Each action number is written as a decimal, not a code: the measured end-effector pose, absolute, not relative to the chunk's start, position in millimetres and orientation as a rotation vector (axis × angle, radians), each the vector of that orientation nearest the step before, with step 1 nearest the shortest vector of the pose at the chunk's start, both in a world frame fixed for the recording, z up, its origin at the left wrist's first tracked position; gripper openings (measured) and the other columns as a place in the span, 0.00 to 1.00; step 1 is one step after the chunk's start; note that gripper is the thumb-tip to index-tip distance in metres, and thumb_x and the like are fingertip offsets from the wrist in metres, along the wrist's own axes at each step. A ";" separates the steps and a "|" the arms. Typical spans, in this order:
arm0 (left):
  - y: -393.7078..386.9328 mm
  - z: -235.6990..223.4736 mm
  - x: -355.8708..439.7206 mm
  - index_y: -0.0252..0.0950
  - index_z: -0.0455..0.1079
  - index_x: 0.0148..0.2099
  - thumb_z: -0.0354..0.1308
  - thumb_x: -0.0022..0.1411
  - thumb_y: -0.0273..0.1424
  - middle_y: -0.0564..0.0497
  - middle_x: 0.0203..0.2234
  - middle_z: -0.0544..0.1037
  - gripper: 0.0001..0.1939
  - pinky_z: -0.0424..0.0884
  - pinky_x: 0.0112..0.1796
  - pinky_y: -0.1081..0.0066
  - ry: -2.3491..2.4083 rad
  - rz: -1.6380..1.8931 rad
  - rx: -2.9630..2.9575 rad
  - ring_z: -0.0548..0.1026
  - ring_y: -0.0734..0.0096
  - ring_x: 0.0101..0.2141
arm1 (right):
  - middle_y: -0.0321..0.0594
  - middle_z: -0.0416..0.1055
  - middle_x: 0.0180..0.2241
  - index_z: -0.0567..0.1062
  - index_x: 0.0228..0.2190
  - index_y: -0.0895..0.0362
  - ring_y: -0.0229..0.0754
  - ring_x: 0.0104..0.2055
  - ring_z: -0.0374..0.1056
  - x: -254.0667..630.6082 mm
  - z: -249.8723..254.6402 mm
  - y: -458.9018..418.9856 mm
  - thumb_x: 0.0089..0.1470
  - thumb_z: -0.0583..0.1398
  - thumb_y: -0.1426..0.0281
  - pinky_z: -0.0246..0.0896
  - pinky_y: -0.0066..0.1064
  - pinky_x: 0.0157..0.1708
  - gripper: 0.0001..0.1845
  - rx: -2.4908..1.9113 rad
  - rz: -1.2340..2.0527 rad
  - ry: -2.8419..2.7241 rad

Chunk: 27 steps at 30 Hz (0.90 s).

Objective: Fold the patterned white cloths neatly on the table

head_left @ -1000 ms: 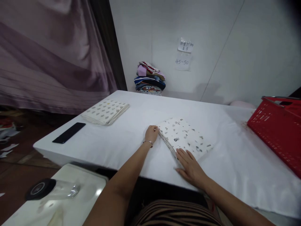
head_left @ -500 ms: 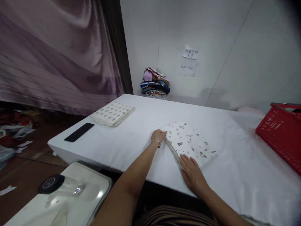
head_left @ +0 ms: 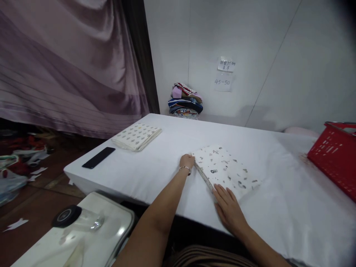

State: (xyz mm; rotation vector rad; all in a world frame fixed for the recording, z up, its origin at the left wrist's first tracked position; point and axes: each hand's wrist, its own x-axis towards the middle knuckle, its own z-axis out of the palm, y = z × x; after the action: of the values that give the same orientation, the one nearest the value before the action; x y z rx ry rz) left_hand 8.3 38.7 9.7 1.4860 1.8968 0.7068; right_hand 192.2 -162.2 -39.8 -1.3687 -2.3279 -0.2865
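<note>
A folded white cloth point(head_left: 222, 167) with small grey and brown prints lies on the white-covered table point(head_left: 155, 178), its layered edge facing me. At its left corner, my left hand point(head_left: 187, 161) has its fingers closed on the fabric; the fingertips are partly hidden. My right hand point(head_left: 228, 205) rests flat over the near corner, fingers stretched out and pressing on the top layer. Farther left sits a second folded cloth point(head_left: 136, 136), cream with rows of grey heart-like marks, touched by neither hand.
A black phone-like slab point(head_left: 98, 157) lies near the table's left edge. At right stands a red plastic basket point(head_left: 333, 155). Stacked fabrics point(head_left: 185, 102) are against the wall behind. A clear bottle with a black lid point(head_left: 66, 216) lies on a white surface point(head_left: 111, 218) at lower left.
The view has swung slightly left, so everything appears shifted right and down. My left hand keeps its hold on the corner, its fingers closing more tightly; the right hand stays flat on the cloth.
</note>
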 end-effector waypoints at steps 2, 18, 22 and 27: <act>37.2 8.5 7.4 0.36 0.75 0.36 0.56 0.52 0.33 0.45 0.35 0.80 0.10 0.66 0.34 0.73 1.919 0.726 1.473 0.76 0.65 0.37 | 0.46 0.53 0.61 0.52 0.61 0.56 0.48 0.63 0.48 192.3 -39.9 -162.7 0.59 0.48 0.74 0.48 0.47 0.58 0.29 -1.358 -0.275 -2.315; 36.6 -0.1 10.2 0.37 0.71 0.31 0.55 0.52 0.31 0.47 0.34 0.79 0.05 0.65 0.36 0.72 1.960 0.767 1.547 0.75 0.66 0.37 | 0.45 0.59 0.58 0.60 0.57 0.57 0.46 0.61 0.51 192.1 -41.2 -161.8 0.58 0.49 0.76 0.49 0.47 0.58 0.25 -1.368 -0.250 -2.303; 39.4 4.6 12.1 0.36 0.72 0.34 0.55 0.54 0.37 0.43 0.36 0.79 0.11 0.65 0.36 0.71 1.973 0.709 1.555 0.75 0.62 0.39 | 0.44 0.58 0.59 0.61 0.57 0.56 0.46 0.61 0.51 192.5 -41.4 -161.5 0.57 0.49 0.76 0.49 0.47 0.58 0.25 -1.374 -0.246 -2.308; 48.0 6.4 12.9 0.34 0.72 0.36 0.54 0.55 0.39 0.41 0.37 0.78 0.14 0.65 0.36 0.71 1.969 0.654 1.567 0.75 0.61 0.41 | 0.45 0.59 0.58 0.62 0.56 0.57 0.46 0.61 0.52 192.3 -40.8 -161.3 0.57 0.49 0.76 0.48 0.46 0.58 0.25 -1.379 -0.267 -2.307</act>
State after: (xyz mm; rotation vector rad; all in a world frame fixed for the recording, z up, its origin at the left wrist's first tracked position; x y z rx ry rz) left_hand 12.9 48.0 6.4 1.5666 1.9686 0.6539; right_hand 192.3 -161.3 -40.8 -1.3794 -2.3072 -0.2665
